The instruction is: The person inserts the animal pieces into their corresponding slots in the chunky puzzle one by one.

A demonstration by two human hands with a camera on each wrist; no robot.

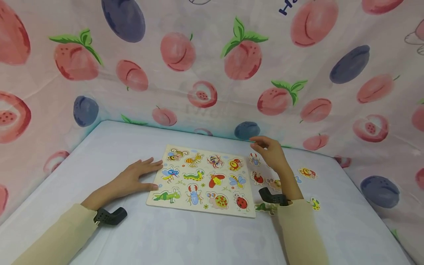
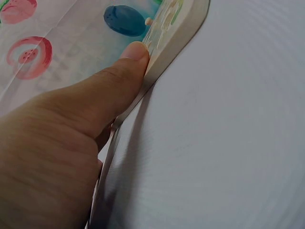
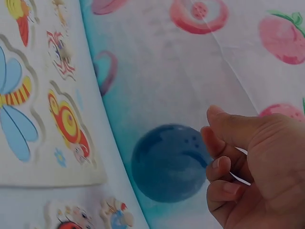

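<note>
- Pale, wood-like board (image 1: 182,205), flat on the desk (image 1: 198,239) at the centre of the head view; thick edge, rounded corner.
- Across it, three rows of four cartoon bugs (image 1: 194,175), yellow, red, green and blue, outlined by shallow wavy recesses.
- Flat, bug-shaped pieces (image 1: 257,178) with pale wavy borders, scattered right of the board.
- Left hand (image 1: 132,178) at the board's left edge, fingers straight and spread apart, thumb touching the board.
- Right hand (image 1: 272,154) raised near the board's upper right corner, fingers loosely curled, thumb close to forefinger.
- Smooth, whitish desk; creased cloth (image 1: 212,22) printed with peaches and plums, filling the top of the frame.
- Plain beige sleeves (image 1: 59,235); black, angled clips (image 1: 110,217) at both wrists.
</note>
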